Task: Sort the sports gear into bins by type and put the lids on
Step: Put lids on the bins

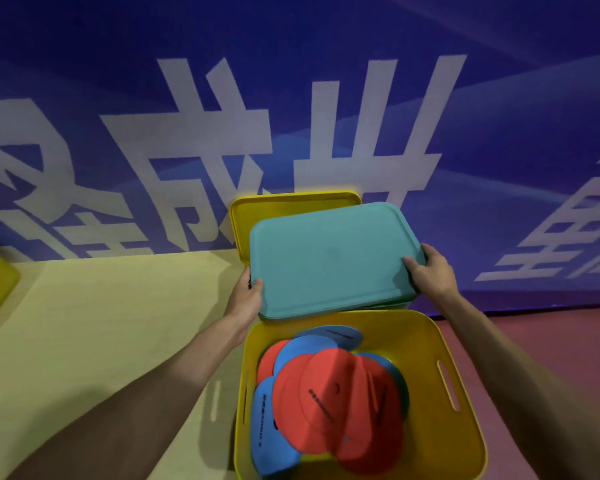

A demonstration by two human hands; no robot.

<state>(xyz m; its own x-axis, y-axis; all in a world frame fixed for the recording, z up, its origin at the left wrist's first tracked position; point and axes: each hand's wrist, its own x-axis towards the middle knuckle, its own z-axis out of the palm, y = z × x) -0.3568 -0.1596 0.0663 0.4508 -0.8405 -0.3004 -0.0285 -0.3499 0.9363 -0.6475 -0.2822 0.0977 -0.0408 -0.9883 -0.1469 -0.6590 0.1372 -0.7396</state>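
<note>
Left hand [246, 296] and right hand [430, 271] each grip a short edge of the teal lid [333, 258], thumbs on top and fingers curled under. The lid is just beyond the open yellow bin [465, 393], which stands on the floor [101, 323] heaped with red and blue discs [326, 403]. Behind, a yellow lid [291, 202] leans on the blue banner [326, 116], half hidden by the teal lid.

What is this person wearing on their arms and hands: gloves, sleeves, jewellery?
Nothing that shows. The left hand and right hand are ungloved, both forearms are bare with no sleeve in view, and no watch, band or ring is visible.
</note>
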